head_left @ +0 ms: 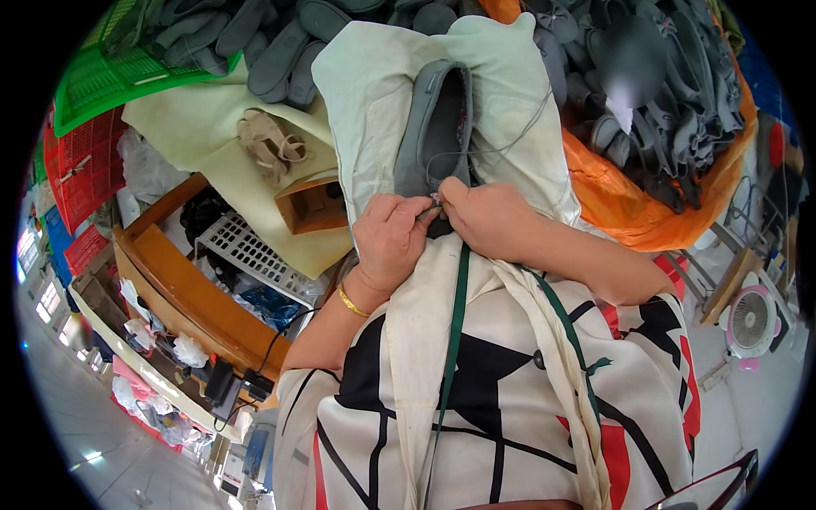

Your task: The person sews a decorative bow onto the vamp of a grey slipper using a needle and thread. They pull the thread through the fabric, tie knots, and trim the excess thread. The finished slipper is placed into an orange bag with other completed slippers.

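Observation:
A grey slip-on shoe (pixel 411 140) lies lengthwise on a pale cloth (pixel 518 110) spread in front of me, its opening facing up. My left hand (pixel 389 238) is closed, thumb and forefinger pinching at the shoe's near end. Against it, my right hand (pixel 486 217) pinches at the same spot. Between the fingertips a small shiny piece (pixel 436 198) shows, too small to name. A thin dark thread (pixel 510 146) loops from the shoe across the cloth to the right. The shoe's near tip is partly hidden behind my fingers.
Many grey shoes fill an orange sack (pixel 663 212) at the right and pile up at the back left. Beige sandals (pixel 270 144) lie on a yellowish sheet (pixel 200 127), near an open brown box (pixel 313 206). A white perforated basket (pixel 251 255) and wooden drawer (pixel 200 297) stand left.

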